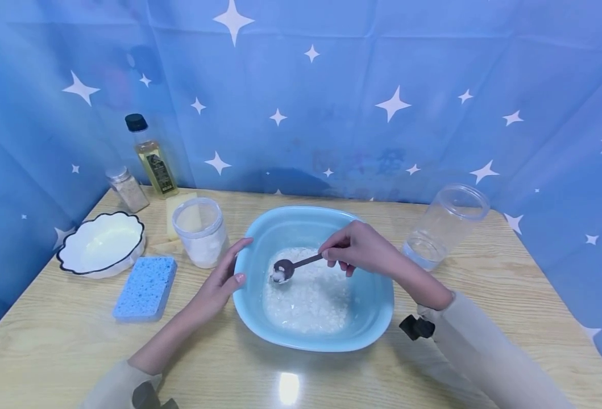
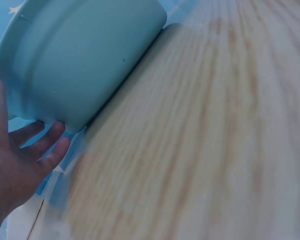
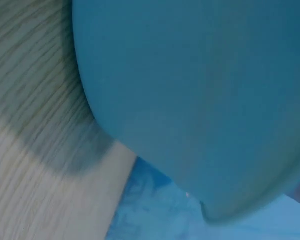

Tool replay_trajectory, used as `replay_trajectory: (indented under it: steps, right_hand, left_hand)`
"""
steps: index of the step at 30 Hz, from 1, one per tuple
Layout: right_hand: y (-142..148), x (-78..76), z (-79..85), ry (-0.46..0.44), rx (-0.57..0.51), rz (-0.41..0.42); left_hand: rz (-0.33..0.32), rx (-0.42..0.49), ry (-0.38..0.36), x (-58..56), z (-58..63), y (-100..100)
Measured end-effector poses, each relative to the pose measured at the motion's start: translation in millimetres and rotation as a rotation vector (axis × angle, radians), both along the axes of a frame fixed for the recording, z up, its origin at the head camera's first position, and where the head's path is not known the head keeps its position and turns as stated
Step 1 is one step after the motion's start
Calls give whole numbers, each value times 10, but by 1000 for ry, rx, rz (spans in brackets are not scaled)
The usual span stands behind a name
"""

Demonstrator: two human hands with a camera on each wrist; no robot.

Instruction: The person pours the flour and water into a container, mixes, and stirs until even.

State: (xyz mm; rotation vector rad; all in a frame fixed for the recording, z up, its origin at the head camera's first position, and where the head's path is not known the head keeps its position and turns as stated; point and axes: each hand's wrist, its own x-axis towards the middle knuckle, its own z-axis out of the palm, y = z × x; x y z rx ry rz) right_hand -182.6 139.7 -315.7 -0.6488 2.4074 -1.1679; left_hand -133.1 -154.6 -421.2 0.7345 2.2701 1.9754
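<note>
the two hands are apart from each other, both at a light blue plastic basin point(image 1: 313, 342) that sits near the middle of the wood-grained tabletop point(image 1: 219, 363). the left hand point(image 1: 221, 281) rests on the basin's left side, thumb at the rim, its loosely spread fingers touching the outer wall, as the left wrist view also shows. the right hand point(image 1: 354, 248) pinches the handle of a dark spoon point(image 1: 304, 261) between thumb and fingers, over the inside of the basin. the spoon's bowl points left and carries some white matter, above or in the wet-looking white mixture point(image 1: 308, 307) spread over the basin floor; which of the two cannot be told

just left of the basin is a clear jar point(image 1: 204, 245) partly filled with white powder, a pale yellow piece point(image 1: 171, 224) behind it. further left lie a blue sponge point(image 1: 144, 288) and a scalloped white dish point(image 1: 131, 258) with a dark rim. behind these are a shaker jar point(image 1: 130, 192) and a black-capped oil bottle point(image 1: 156, 165). to the right of the basin is a transparent canister point(image 1: 446, 227), near the starry blue backdrop point(image 1: 331, 153)
</note>
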Motion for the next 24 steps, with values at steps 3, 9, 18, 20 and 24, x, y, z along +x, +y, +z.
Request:
replay_trajectory:
  steps: [3,9,18,20,24]
  right_hand:
    - [-79,-36,-10,-21,28,-11]
    - [-203,-58,-69,48,100,-17]
    - [-59,-168,-77,239,168,-81]
    - [7,-183,-46,259,181,-99]
    - [139,-171,22,256,203,-122]
  left_hand:
    - [-7,9,1,-15,-6,15]
    - [-8,10,19,-12,-44,3]
    - [-17,-12,19,10,-69,-11]
    - [-18,-9,11,3,-58,-13]
    - [-18,-10,5,0,-44,-25]
